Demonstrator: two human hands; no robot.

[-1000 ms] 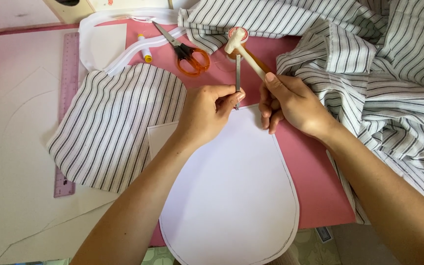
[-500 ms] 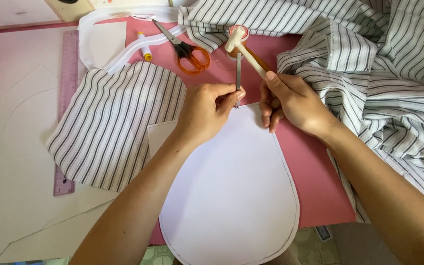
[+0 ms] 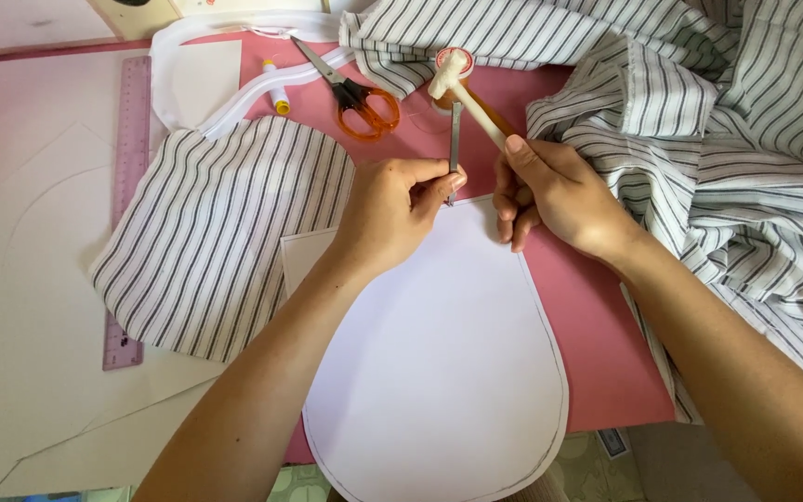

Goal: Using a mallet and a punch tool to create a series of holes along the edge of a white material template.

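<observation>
My left hand [image 3: 392, 212] pinches a thin metal punch [image 3: 455, 139] upright, its tip at the top edge of a white paper pattern [image 3: 439, 353] with a rounded bottom. My right hand [image 3: 550, 195] grips the handle of a small pale mallet [image 3: 462, 93], whose head hangs just above the punch's top end. The pattern lies on a pink cutting mat [image 3: 597, 335]. A cut piece of striped fabric [image 3: 216, 237] lies to the left of my left hand.
Orange-handled scissors [image 3: 355, 98], a small spool with a yellow end [image 3: 276, 91], a white zipper tape [image 3: 234, 37] and a purple ruler [image 3: 127, 204] lie at the back left. A heap of striped cloth [image 3: 717, 139] fills the right side. Large white pattern paper [image 3: 30, 307] covers the left.
Almost nothing differs; the mallet head stays just over the punch and both hands keep their grip in place.
</observation>
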